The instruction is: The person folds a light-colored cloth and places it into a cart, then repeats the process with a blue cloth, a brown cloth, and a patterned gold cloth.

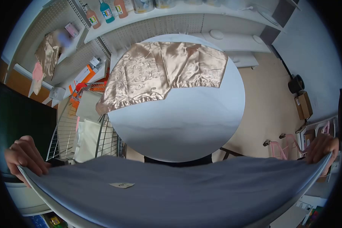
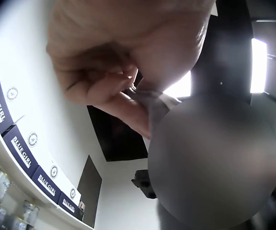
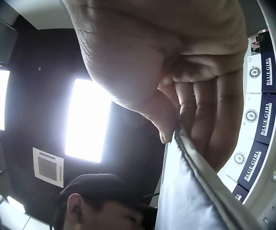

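Observation:
A grey-blue cloth (image 1: pixel 171 190) with a small white label (image 1: pixel 121 185) hangs stretched between both hands, low in the head view. My left hand (image 1: pixel 26 156) grips its left corner; in the left wrist view the thumb and fingers pinch the edge. The right hand (image 1: pixel 323 150) holds the opposite corner, and the right wrist view shows the cloth's hemmed edge (image 3: pixel 188 158) between thumb and curled fingers. Beyond the cloth, a shiny gold satin fabric piece (image 1: pixel 144 72) with a raised pattern lies spread over the far part of a round white table (image 1: pixel 186 125).
A wire cart (image 1: pixel 100 140) with pale fabric inside stands left of the table. Shelves with bottles (image 1: pixel 107 12) run along the back. Boxes marked BLUE GIRL (image 3: pixel 257 163) line a high shelf. Pink-framed seating (image 1: pixel 279 150) and a cardboard box (image 1: pixel 304 105) are at the right.

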`<state>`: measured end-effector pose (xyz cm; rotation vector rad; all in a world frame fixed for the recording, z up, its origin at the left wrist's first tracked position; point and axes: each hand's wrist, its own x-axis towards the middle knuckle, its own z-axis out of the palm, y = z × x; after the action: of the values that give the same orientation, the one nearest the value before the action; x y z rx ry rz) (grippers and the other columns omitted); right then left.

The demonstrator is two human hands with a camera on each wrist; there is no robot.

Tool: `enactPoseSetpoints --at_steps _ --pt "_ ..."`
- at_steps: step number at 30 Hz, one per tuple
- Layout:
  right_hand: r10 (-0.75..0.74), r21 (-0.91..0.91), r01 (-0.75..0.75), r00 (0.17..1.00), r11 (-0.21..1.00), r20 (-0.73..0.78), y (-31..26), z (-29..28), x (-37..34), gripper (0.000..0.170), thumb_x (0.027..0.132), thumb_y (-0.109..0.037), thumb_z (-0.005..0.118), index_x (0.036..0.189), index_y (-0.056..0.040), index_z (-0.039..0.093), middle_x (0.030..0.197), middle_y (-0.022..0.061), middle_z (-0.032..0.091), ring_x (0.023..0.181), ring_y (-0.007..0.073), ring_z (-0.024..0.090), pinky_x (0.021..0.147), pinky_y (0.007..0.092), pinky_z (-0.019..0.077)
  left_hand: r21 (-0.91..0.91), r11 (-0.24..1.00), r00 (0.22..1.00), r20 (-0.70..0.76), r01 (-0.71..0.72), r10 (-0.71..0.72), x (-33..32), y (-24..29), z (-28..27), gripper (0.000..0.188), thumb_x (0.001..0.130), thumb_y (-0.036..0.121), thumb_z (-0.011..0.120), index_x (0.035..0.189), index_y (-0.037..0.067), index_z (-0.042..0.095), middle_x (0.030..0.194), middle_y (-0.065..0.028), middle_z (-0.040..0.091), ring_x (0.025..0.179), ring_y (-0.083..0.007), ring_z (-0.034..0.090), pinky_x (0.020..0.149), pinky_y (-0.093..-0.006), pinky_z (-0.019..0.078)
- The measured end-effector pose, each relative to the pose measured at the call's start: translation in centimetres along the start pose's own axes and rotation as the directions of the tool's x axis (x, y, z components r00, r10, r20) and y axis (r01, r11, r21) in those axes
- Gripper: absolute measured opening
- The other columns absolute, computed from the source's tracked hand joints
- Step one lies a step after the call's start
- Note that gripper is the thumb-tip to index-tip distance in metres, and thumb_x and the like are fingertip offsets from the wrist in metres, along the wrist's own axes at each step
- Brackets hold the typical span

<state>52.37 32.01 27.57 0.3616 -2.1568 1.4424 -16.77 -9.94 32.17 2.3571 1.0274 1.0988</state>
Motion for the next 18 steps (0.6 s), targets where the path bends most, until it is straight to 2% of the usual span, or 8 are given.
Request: enactPoseSetpoints --at_steps 3,6,8,9,10,13,14,18 --pt "0.05 0.15 -0.078 0.982 0.986 0.181 0.7 -1.5 -1.5 0.06 0.09 -0.015 0.092 0.132 0.0022 0.053 0.079 0.0214 0.076 0.068 0.0376 0.08 0.057 0.0456 0.0685 -0.122 0.992 0.998 -0.055 0.013 -0.02 -1.5 -0.9 1.4 0.059 0.095 0.033 0.089 0.134 0.002 0.057 0.081 -0.0076 0.082 0.068 -0.0167 0.081 0.059 -0.0207 0.0442" --pt "0.152 0.187 -0.111 0.963 0.976 -0.221 2.1 1.6 -2.2 0.044 0.094 -0.011 0.085 0.125 0.0034 0.057 0.075 0.0136 0.068 0.058 0.0317 0.069 0.056 0.0411 0.0616 -0.284 0.957 0.986 -0.129 0.064 -0.104 -1.2 -3.7 1.8 0.04 0.103 0.025 0.078 0.125 -0.003 0.059 0.075 -0.0065 0.075 0.06 -0.0181 0.074 0.059 -0.0213 0.046" --pt "0.123 -0.105 -0.281 0.685 0.954 -0.718 4.7 5.1 -0.6 0.029 0.099 -0.014 0.076 0.116 0.0039 0.062 0.08 0.0052 0.06 0.066 0.0202 0.06 0.064 0.0332 0.052 0.112 0.942 0.801 -0.563 0.318 -0.203 -0.8 -5.2 4.8 0.027 0.101 0.019 0.075 0.112 -0.003 0.065 0.081 -0.0034 0.071 0.069 -0.0148 0.069 0.065 -0.0226 0.0474" --pt "0.131 -0.198 -0.389 0.673 0.9 -0.728 6.9 3.7 1.0 0.024 0.101 -0.018 0.073 0.11 0.0034 0.065 0.087 0.0034 0.061 0.077 0.0153 0.057 0.071 0.0298 0.0476 0.308 0.757 0.682 -0.692 0.576 -0.237 1.6 -6.4 5.6 0.023 0.101 0.018 0.073 0.109 -0.003 0.067 0.091 -0.0048 0.071 0.082 -0.0131 0.068 0.076 -0.0263 0.0501" --pt "0.14 -0.284 -0.49 0.662 0.824 -0.737 9.0 2.3 2.7 0.024 0.102 -0.021 0.07 0.104 0.003 0.068 0.095 0.0016 0.061 0.088 0.0104 0.055 0.079 0.0265 0.0431 0.252 0.605 0.55 -0.747 0.755 -0.375 5.0 -8.5 6.7 0.027 0.102 0.025 0.073 0.094 0.0 0.065 0.086 0.0019 0.06 0.083 -0.0089 0.054 0.077 -0.0255 0.0413" --pt "0.487 -0.031 -0.689 0.543 0.724 -0.684 16.8 -0.3 8.4 0.02 0.105 -0.026 0.072 0.112 -0.0071 0.077 0.09 -0.0065 0.066 0.082 0.0046 0.057 0.073 0.0243 0.0449 0.134 0.627 0.581 -0.561 0.767 -0.59 10.0 -18.0 6.2 0.029 0.105 0.031 0.074 0.103 0.003 0.075 0.082 0.006 0.061 0.079 -0.0034 0.052 0.069 -0.0245 0.0388" --pt "0.551 0.045 -0.717 0.493 0.696 -0.673 20.3 -1.0 9.4 0.021 0.105 -0.027 0.071 0.112 -0.008 0.077 0.091 -0.0053 0.067 0.082 0.0062 0.06 0.075 0.0238 0.0477 0.063 0.533 0.486 -0.515 0.844 -0.707 11.0 -21.0 6.3 0.03 0.107 0.036 0.071 0.103 0.007 0.077 0.082 0.0077 0.06 0.073 -0.0047 0.051 0.062 -0.0253 0.0375" --pt "0.696 0.086 -0.83 0.4 0.551 -0.596 33.9 -2.7 9.8 0.023 0.105 -0.029 0.072 0.11 -0.0072 0.079 0.094 0.0004 0.074 0.081 0.0099 0.068 0.071 0.0286 0.0584 0.111 0.56 0.541 -0.467 0.821 -0.7 8.6 -37.8 8.3 0.038 0.104 0.041 0.075 0.094 0.004 0.079 0.077 0.0048 0.065 0.068 -0.0073 0.056 0.06 -0.0291 0.0434"
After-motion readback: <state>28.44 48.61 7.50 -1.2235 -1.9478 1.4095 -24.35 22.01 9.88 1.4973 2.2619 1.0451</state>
